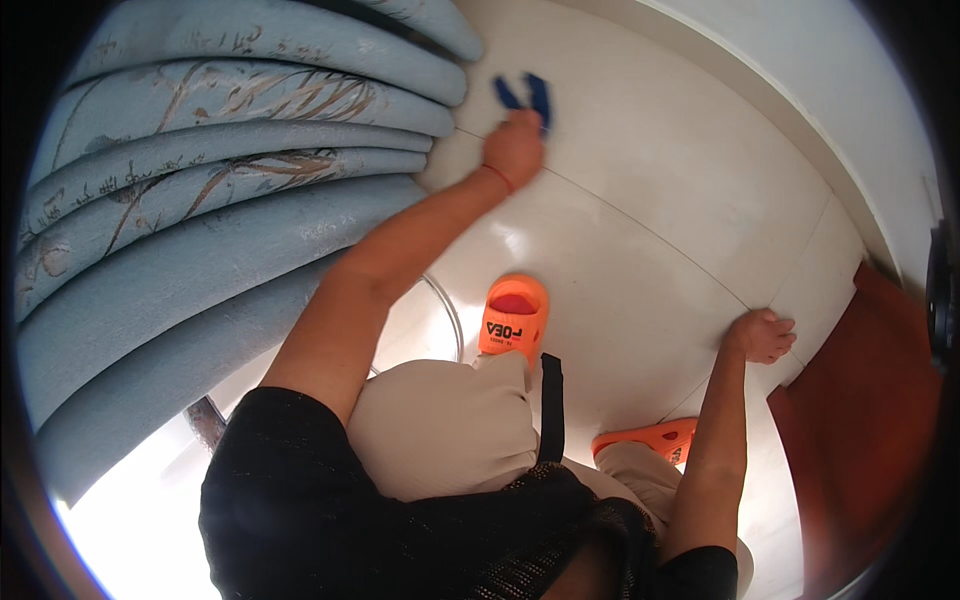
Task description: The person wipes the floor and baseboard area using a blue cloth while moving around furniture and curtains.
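Left hand (514,150): arm stretched out forward over the floor, fingers closed on a dark blue item (540,98). Item sticks out past the far side of the fist as 2 prongs with a gap between, right prong wider than the left. Blurred, so can't tell its exact kind or whether it touches the floor. It sits near the edge of the curtain, over pale tile. Thin red cord (497,178) around the left wrist.

Right hand (762,337): well apart from the left, out to the right, over the tile near a red-brown surface (850,410). Fingers curled inward; can't tell how tightly they close or whether anything is inside.

Around: light blue curtain (230,225) on the left, deep folds, brown branch print on some of them. Floor (640,170) is pale tile with thin dark joints. White wall (820,75) curves along the upper right. 2 orange slippers (533,300) on the person's feet, 1 near mid-frame, 1 partly hidden beside the right forearm. Beige trousers (440,425), black top (300,480), black strap (552,405) hanging between the legs.
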The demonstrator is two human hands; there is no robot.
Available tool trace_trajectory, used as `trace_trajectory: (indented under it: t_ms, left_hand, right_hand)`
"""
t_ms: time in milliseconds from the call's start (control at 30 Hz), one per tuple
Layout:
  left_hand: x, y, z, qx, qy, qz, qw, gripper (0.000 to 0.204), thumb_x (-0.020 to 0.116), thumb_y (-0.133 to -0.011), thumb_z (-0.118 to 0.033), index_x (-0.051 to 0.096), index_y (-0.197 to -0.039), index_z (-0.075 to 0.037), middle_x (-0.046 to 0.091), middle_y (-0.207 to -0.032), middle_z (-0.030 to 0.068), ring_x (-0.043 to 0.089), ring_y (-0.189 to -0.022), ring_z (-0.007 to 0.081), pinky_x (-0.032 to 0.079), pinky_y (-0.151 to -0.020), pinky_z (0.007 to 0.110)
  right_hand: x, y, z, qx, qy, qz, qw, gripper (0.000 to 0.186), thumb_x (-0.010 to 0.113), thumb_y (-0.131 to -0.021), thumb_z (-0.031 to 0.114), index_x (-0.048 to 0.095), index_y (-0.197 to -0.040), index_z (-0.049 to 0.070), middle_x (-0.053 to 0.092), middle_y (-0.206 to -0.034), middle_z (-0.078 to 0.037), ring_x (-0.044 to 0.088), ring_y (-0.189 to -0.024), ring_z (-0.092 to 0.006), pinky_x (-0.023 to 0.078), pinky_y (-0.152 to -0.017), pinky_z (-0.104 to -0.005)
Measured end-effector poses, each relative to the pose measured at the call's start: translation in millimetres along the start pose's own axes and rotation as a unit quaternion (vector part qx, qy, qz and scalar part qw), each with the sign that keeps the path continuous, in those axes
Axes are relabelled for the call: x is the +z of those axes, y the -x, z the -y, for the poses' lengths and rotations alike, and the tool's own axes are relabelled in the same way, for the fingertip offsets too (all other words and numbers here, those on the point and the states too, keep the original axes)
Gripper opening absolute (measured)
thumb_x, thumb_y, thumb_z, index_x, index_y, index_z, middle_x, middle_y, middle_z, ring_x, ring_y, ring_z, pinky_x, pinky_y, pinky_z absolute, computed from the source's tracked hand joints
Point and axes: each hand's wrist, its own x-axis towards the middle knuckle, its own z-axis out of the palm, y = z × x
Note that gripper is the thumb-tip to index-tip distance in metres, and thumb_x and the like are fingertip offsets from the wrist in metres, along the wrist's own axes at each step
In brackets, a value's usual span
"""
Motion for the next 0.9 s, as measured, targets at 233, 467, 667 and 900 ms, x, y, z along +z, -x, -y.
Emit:
trace_trajectory:
  t_ms: [233,467,667,900]
  left_hand:
    - [5.1,66.6,-96.8,0.339,0.068,0.178,0.921,0.016,0.054,-0.077,-0.007,0.05,-0.092,-0.005,0.053,-0.089,0.0169,0.057,-0.08,0.0354,0.049,-0.065,0.045]
    - [-20.5,-40.8,25.5,-0.002,0.043,0.026,0.999,0.03,0.052,-0.078,-0.012,0.048,-0.107,-0.005,0.056,-0.107,0.0205,0.054,-0.098,0.0378,0.046,-0.082,0.046]
    - [-26.5,-61.9,54.2,0.007,0.036,-0.124,0.992,0.062,0.058,-0.08,-0.034,0.041,-0.13,-0.001,0.044,-0.128,0.026,0.042,-0.118,0.0405,0.034,-0.1,0.043]
    - [1.1,-82.2,15.6,0.012,-0.08,-0.188,0.979,0.037,0.057,-0.079,-0.018,0.054,-0.115,-0.009,0.048,-0.117,0.0183,0.046,-0.107,0.0375,0.043,-0.088,0.046]
  right_hand:
    - [2.1,3.4,3.9,-0.004,0.002,-0.005,1.0,0.044,0.034,-0.088,0.032,0.045,-0.123,0.008,0.043,-0.128,-0.014,0.04,-0.12,-0.0298,0.033,-0.095,-0.0478]
    - [-20.6,-4.6,8.3,0.02,-0.003,0.099,0.995,0.048,0.032,-0.089,0.033,0.041,-0.13,0.008,0.037,-0.138,-0.016,0.033,-0.128,-0.0304,0.029,-0.1,-0.0485]
    - [-12.8,0.4,7.6,0.013,-0.012,0.042,0.999,0.048,0.031,-0.09,0.031,0.04,-0.131,0.007,0.034,-0.14,-0.017,0.031,-0.13,-0.0316,0.026,-0.103,-0.0472]
    - [-17.0,2.3,9.6,0.016,-0.027,0.063,0.998,0.05,0.031,-0.09,0.031,0.038,-0.133,0.006,0.031,-0.142,-0.019,0.03,-0.13,-0.0339,0.025,-0.105,-0.0475]
